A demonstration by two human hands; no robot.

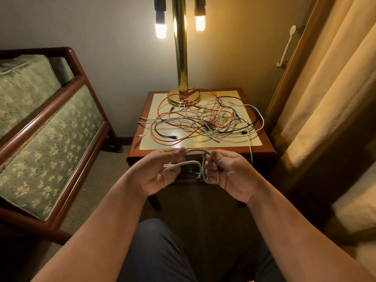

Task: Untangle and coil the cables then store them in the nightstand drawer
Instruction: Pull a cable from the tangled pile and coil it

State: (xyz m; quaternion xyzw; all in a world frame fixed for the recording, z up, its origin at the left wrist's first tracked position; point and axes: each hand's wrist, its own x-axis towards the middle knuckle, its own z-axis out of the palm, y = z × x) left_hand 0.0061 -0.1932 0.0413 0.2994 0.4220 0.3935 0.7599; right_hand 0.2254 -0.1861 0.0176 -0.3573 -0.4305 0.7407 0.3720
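A grey-white cable (195, 152) is looped between my two hands in front of the nightstand (266, 147). My left hand (160, 171) pinches one stretch of it, palm up. In my right hand (230, 171) several small coils of the same cable are gripped by the fingers. A strand of white cable runs up from near my right hand to the tabletop. On that top lies a tangle of red, white and black cables (203, 119). The drawer front (191, 171) sits behind my hands, mostly hidden and dark.
A brass lamp (181, 64) with two lit bulbs stands at the back of the nightstand, its base under some cables. A green upholstered chair with a wooden frame (50, 123) is at the left. Curtains (325, 88) hang at the right. My knee is below.
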